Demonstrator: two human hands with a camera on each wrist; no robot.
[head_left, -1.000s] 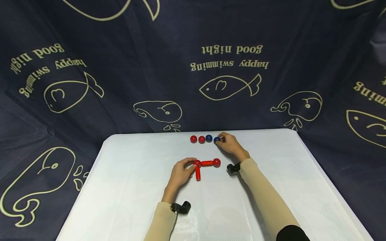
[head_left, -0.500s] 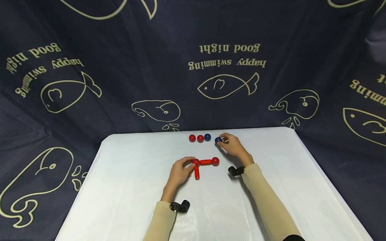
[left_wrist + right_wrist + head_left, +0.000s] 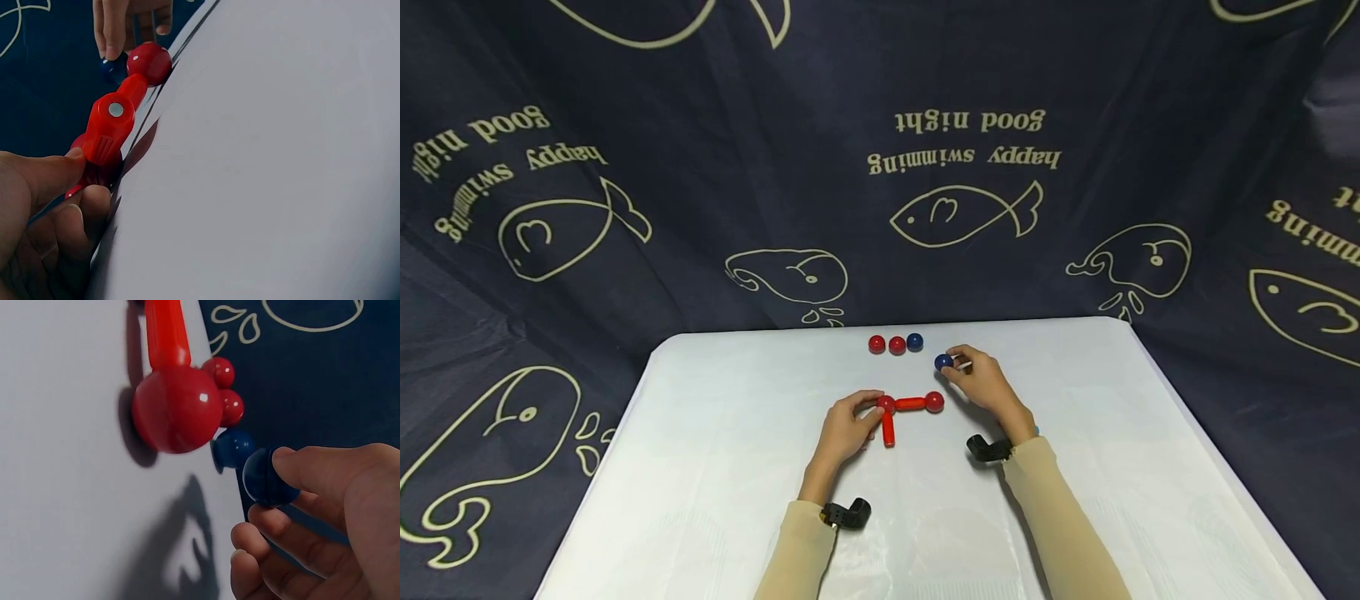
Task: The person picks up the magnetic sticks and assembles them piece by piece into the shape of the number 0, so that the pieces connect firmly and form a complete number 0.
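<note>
My left hand [image 3: 844,427] pinches a red ball [image 3: 886,404] at the corner of a small joined piece. From that ball one red rod [image 3: 911,403] runs right to a second red ball [image 3: 178,409], and another red rod [image 3: 888,430] points toward me; its end shows a silvery disc in the left wrist view. To the right and farther back, my right hand [image 3: 987,383] holds a blue ball [image 3: 270,477] between thumb and fingers. The right wrist view shows the ball's seam, with the thumb over one side.
Along the far edge of the white table [image 3: 760,400] sit two red balls [image 3: 877,344] and a blue ball [image 3: 914,342] in a row. Behind the table hangs a dark cloth [image 3: 820,208] with fish and whale drawings.
My right hand has drawn the blue ball away from the row, a little to the right and toward me. My left hand and the red piece stay nearly in place.
</note>
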